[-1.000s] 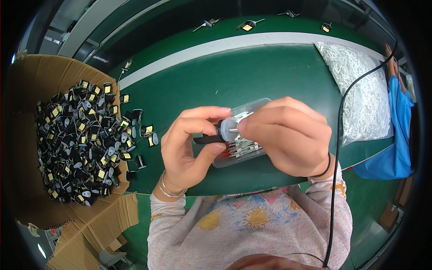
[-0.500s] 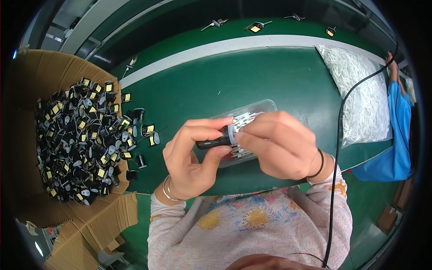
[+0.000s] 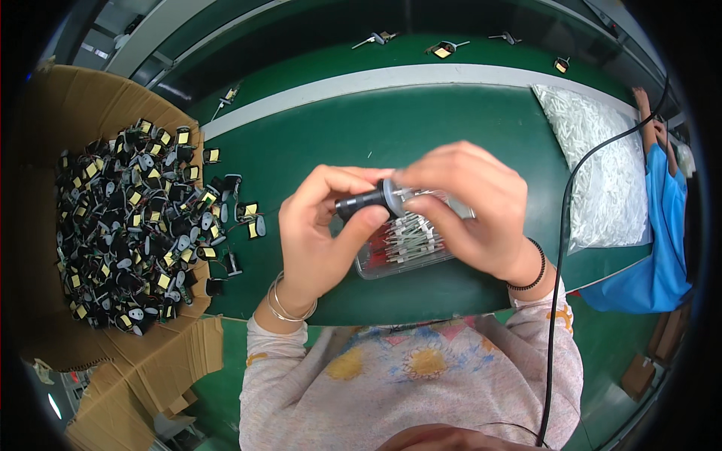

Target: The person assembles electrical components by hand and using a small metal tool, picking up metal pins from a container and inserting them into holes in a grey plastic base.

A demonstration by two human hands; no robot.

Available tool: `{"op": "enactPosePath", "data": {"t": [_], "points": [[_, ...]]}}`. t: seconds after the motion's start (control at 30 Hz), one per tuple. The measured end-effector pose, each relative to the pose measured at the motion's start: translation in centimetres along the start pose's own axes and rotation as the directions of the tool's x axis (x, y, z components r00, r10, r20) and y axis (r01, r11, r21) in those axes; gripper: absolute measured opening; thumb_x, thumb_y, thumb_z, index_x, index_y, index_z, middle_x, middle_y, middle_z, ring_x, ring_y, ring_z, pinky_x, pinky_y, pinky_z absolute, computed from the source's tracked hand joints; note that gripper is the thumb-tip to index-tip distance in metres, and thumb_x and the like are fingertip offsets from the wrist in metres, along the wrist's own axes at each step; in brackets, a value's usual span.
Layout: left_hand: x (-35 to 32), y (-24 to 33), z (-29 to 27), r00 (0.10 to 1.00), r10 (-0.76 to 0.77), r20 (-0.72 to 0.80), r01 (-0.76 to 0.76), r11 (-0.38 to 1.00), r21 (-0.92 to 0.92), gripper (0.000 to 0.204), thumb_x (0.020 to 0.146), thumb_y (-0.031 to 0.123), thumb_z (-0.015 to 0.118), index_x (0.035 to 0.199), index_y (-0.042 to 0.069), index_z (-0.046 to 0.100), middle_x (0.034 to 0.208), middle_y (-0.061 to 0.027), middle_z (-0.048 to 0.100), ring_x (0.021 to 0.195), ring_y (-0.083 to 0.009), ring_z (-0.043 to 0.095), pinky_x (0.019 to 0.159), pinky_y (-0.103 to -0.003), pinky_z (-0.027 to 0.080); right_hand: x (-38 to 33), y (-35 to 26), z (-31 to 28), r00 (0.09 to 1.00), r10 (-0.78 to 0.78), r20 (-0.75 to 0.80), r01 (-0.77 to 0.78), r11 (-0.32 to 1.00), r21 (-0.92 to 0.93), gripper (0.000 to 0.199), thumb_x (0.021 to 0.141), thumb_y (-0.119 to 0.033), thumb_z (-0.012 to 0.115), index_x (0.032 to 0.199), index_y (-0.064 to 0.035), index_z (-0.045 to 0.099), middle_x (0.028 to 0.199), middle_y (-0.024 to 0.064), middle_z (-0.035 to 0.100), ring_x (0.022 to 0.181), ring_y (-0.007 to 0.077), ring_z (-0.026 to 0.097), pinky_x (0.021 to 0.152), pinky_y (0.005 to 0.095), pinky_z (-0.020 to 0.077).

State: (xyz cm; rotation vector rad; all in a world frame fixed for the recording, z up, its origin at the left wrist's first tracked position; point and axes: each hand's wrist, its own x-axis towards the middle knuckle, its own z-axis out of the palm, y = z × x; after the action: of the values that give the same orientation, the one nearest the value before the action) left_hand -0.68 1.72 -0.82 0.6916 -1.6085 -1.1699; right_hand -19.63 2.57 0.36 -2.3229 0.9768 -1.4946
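My left hand is closed round a black cylindrical part with a round grey disc at its right end, its thumb below and its fingers above. At that disc, my right hand has its thumb and fingers drawn together. Something thin and pale shows between them, too blurred to name. Beneath both hands stands a clear plastic tray with many thin white sticks in it, partly covered by my right hand. Some red shows at the tray's left side.
At left, a large cardboard box is heaped with black and grey parts bearing yellow squares; several lie beside it. A clear bag of white pieces lies at right, crossed by a black cable. Behind it is another person's blue sleeve.
Both hands have risen away from me with the black part, uncovering more of the tray. My right hand's fingers have shifted at the grey disc.
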Motion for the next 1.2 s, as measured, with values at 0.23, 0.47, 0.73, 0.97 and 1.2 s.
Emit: {"op": "enactPosePath", "data": {"t": [0.23,0.47,0.73,0.97,1.2], "points": [[1.9,-1.9,0.2,0.988,-0.156,-0.02,0.146,0.96,-0.239,0.013,0.085,-0.001,0.06,0.095,-0.003,0.052,0.108,-0.0179,0.061,0.092,-0.0151,0.06,0.08,-0.028,0.052,-0.2,2.3,0.0,0.984,0.171,-0.053,-0.151,0.951,0.269,0.048,0.088,-0.038,0.053,0.117,0.0008,0.057,0.113,0.0178,0.06,0.104,0.0335,0.057,0.091,0.0393,0.0425],[12.9,-13.9,-6.4,0.968,0.187,-0.165,-0.019,0.715,0.698,0.016,0.078,0.015,0.067,0.091,0.007,0.064,0.115,-0.0137,0.059,0.105,-0.0295,0.056,0.09,-0.039,0.045,-0.3,2.4,-2.3,0.942,0.252,-0.224,-0.235,0.967,0.1,0.055,0.08,-0.017,0.062,0.13,-0.0019,0.047,0.137,0.0179,0.043,0.126,0.0293,0.042,0.101,0.0393,0.0349],[12.3,-14.9,-11.2,0.991,0.123,-0.043,0.042,0.005,0.999,0.033,0.077,0.021,0.067,0.11,0.016,0.064,0.119,-0.007,0.055,0.113,-0.0287,0.046,0.088,-0.045,0.043,-2.8,2.2,-3.1,0.888,0.395,-0.234,-0.385,0.919,0.091,0.018,0.072,0.004,0.068,0.089,0.0024,0.063,0.093,0.0115,0.064,0.076,0.0154,0.061,0.068,0.0243,0.0487],[2.6,-5.8,-19.3,0.892,-0.383,-0.24,0.288,0.072,0.955,0.014,0.079,0.022,0.064,0.083,0.009,0.067,0.061,-0.0045,0.062,0.058,-0.0175,0.061,0.055,-0.03,0.044,-3.3,2.6,-3.1,0.736,0.564,0.374,-0.619,0.785,0.033,0.019,0.086,-0.004,0.056,0.07,0.0024,0.065,0.058,0.0056,0.06,0.051,0.0098,0.057,0.051,0.0202,0.0427],[-4.3,-3.2,-16.7,0.899,-0.406,-0.163,0.206,0.064,0.976,0.016,0.074,0.017,0.07,0.074,0.006,0.059,0.063,-0.006,0.059,0.063,-0.0235,0.058,0.057,-0.035,0.044,-3.3,2.0,0.0,0.839,0.524,0.145,-0.544,0.804,0.241,0.027,0.088,-0.002,0.051,0.113,-0.002,0.06,0.075,0.0077,0.066,0.066,0.0101,0.063,0.059,0.0233,0.0496]]}}
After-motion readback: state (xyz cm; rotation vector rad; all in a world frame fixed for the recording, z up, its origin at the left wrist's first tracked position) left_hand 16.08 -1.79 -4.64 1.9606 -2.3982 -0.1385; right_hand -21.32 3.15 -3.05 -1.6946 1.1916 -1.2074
